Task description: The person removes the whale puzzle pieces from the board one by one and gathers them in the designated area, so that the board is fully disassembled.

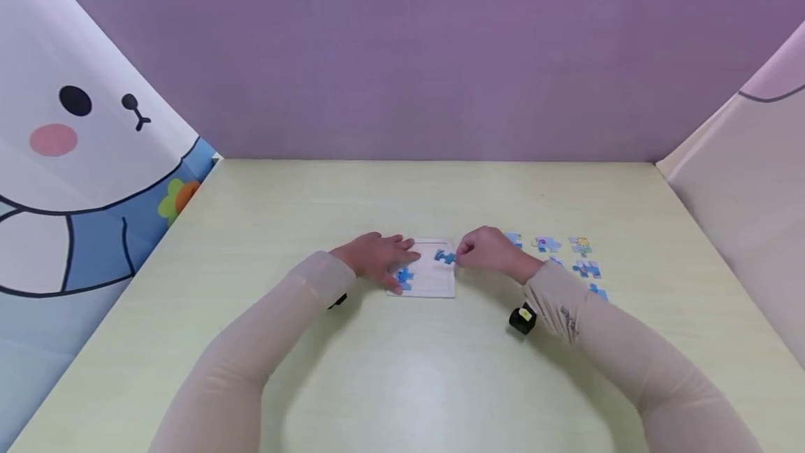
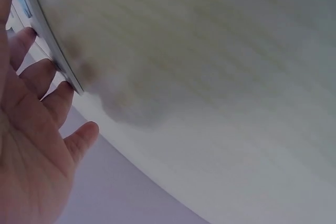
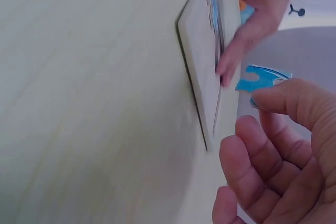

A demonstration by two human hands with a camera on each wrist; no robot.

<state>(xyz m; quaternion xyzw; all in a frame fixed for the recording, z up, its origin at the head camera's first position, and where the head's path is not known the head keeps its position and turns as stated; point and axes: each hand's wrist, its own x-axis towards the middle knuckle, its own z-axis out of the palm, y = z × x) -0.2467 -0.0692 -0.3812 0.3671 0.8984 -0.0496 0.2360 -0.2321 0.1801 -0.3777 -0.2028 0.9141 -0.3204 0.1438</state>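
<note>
A white square puzzle tray (image 1: 434, 286) lies on the table, with a blue jigsaw piece (image 1: 404, 278) at its lower left. My left hand (image 1: 377, 259) rests on the tray's left side, fingers spread; in the left wrist view its fingertips touch the tray edge. Between thumb and index finger my right hand (image 1: 489, 252) pinches another blue jigsaw piece (image 3: 261, 78), held above the right part of the tray. That hand's other fingers are curled in the right wrist view.
To the right of my right hand lie several loose jigsaw pieces (image 1: 587, 269), some partly hidden by the hand and sleeve. A black wrist device (image 1: 523, 318) hangs under the right forearm. A purple backdrop (image 1: 428, 54) rises behind the table.
</note>
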